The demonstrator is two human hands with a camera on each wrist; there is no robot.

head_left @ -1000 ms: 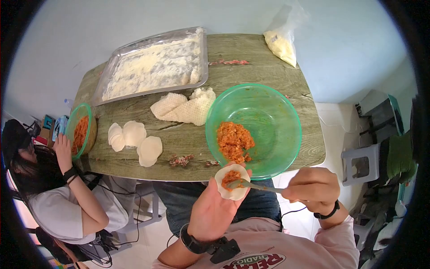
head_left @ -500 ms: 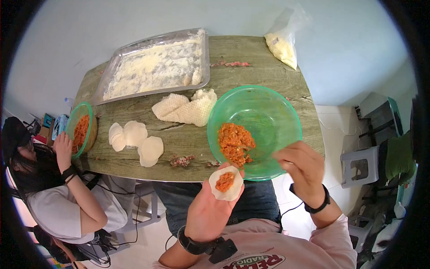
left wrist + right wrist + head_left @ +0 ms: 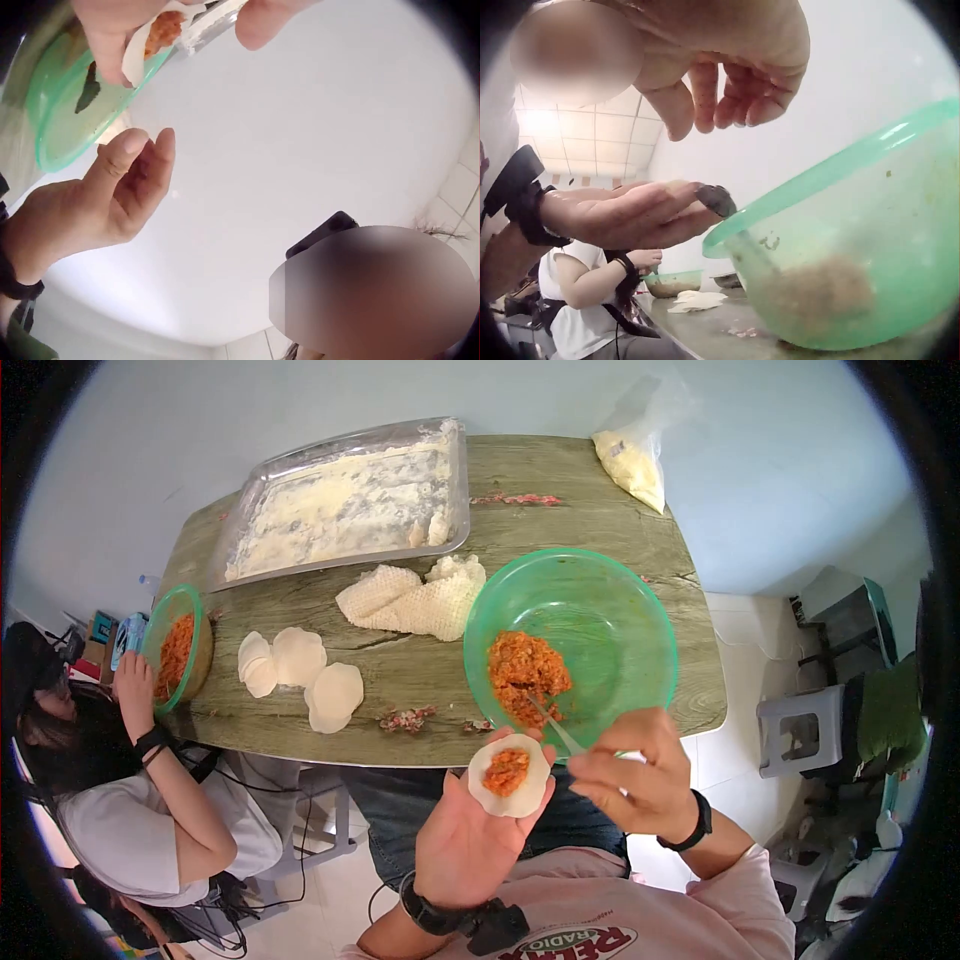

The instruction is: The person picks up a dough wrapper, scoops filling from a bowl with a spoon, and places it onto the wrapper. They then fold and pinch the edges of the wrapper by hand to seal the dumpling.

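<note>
On my left hand (image 3: 465, 845) lies a round dough wrapper (image 3: 482, 788) with a lump of orange-red filling (image 3: 507, 770) in its middle. The hand is palm up, its fingers beneath the wrapper. Just to the right hovers my right hand (image 3: 640, 775), fingers loosely bent and holding nothing, as the left wrist view shows. Beside its fingertips a metal spoon (image 3: 555, 725) leans on the rim of a green plastic bowl (image 3: 630, 610), its head in the meat filling (image 3: 525, 665). In the right wrist view the spoon's handle end (image 3: 716, 199) sticks out past the rim.
Several loose wrappers (image 3: 335, 695) lie left on the table (image 3: 420, 710). Behind them are a crumpled cream cloth (image 3: 410, 605) and a floured metal tray (image 3: 340, 510). A bag of flour (image 3: 632, 470) stands at the back right. Another person (image 3: 170, 810) sits left by a second filling bowl (image 3: 202, 660).
The spoon has gone from the wrapper into the bowl, and my right hand has let it go. That hand swung right, then came back toward the left hand, which still bears the filled wrapper.
</note>
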